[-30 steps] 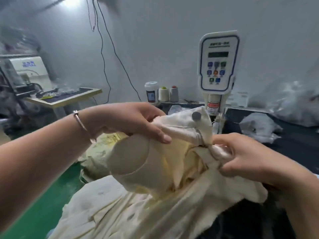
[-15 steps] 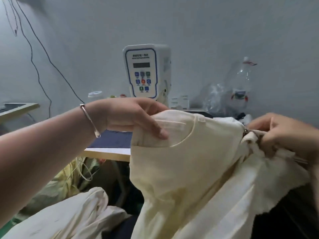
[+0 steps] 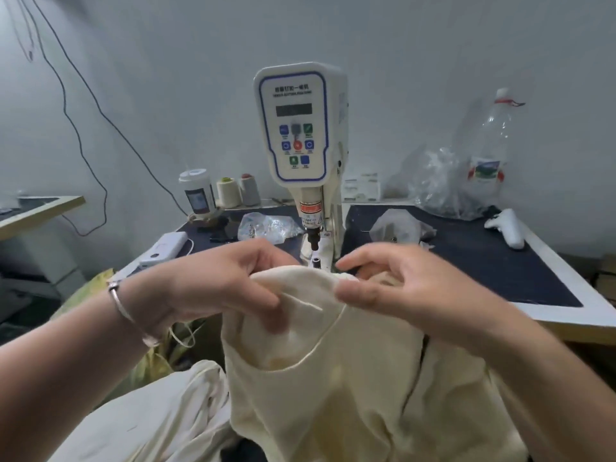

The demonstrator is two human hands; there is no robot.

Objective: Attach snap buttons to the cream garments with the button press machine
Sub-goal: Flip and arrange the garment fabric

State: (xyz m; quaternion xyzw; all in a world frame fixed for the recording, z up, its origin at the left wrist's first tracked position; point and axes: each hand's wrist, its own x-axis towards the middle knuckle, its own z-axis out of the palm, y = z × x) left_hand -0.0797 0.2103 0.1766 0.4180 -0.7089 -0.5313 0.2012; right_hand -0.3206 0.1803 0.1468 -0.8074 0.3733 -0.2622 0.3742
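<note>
Fig. — my left hand [image 3: 230, 288] and right hand [image 3: 396, 285] pinch the cream garment [image 3: 333, 378] just before the button press machine [image 3: 300, 128] | I'd flatten one layer over the lower die [image 3: 315, 261] — fingertips clear.

The person's forearms are bare, with no sleeves showing anywhere up to the frame's edge at 7 and 5 o'clock. A thin silver-coloured bangle [image 3: 124, 303] circles the left wrist, a plain smooth band with a slightly thicker, block-like end on its upper side. The left hand [image 3: 213, 288] and right hand [image 3: 400, 288] wear no gloves or rings. Fingernails are short and unpainted.
</note>
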